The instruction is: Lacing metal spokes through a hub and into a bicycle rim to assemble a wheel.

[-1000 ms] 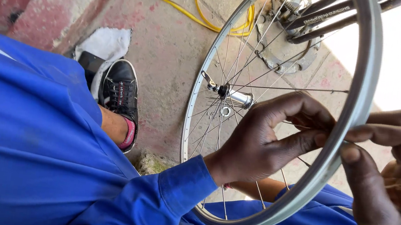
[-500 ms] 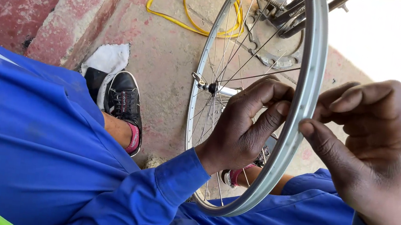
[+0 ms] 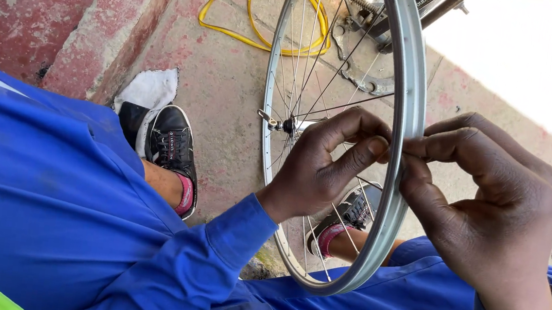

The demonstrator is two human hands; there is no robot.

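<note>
A silver bicycle wheel rim (image 3: 414,67) with thin spokes stands upright between my knees, its hub (image 3: 280,123) to the left. My left hand (image 3: 326,167) comes in from the spoke side, thumb and fingers pinched against the rim's inner face. My right hand (image 3: 489,211) meets it from the outer side, fingertips pressed on the same spot of the rim. Whether something small sits between the fingertips is hidden. Both arms wear blue sleeves.
Below are my black shoes (image 3: 171,145) (image 3: 350,212) on a concrete floor. A white cloth (image 3: 150,87) lies by the left shoe. A yellow cable (image 3: 256,16) is coiled farther off, next to bicycle gear parts (image 3: 371,28). A red painted step (image 3: 38,7) runs along the left.
The rim has shifted left and turned more upright in view. My right hand has moved up and in to the rim, so both hands' fingertips now meet at one spot.
</note>
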